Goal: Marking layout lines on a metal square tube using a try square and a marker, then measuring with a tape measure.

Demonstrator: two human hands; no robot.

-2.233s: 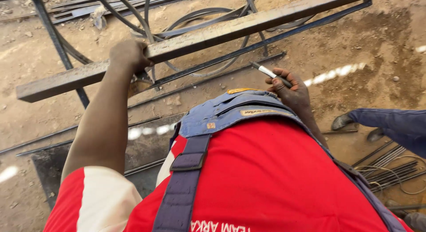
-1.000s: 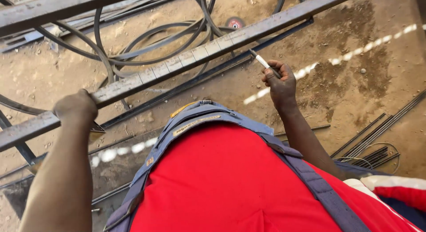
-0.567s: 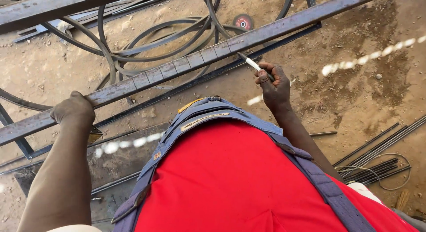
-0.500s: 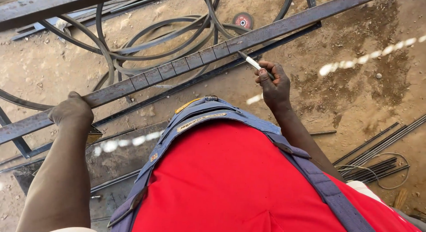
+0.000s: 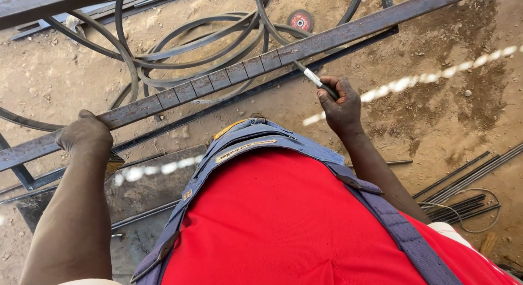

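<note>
A long flat steel bar [image 5: 229, 78] runs diagonally across the view, crossed by several chalk lines at even spacing. My left hand [image 5: 84, 133] grips the bar's near edge at the left, with a small metal piece just under the hand. My right hand [image 5: 340, 102] holds a white-and-black marker pen [image 5: 315, 79], its tip touching the bar near the middle. My red shirt and blue overall bib fill the lower centre.
Black cables [image 5: 180, 40] loop over the sandy ground behind the bar, next to a red-centred cutting disc [image 5: 300, 19]. A second steel bar [image 5: 60, 1] lies at the top left. Thin steel rods [image 5: 463, 187] lie at the lower right. A metal sheet [image 5: 136, 187] lies below.
My view has swung left and down over the bar. My right hand has brought the marker from off the bar onto its marked face. My left hand keeps its grip.
</note>
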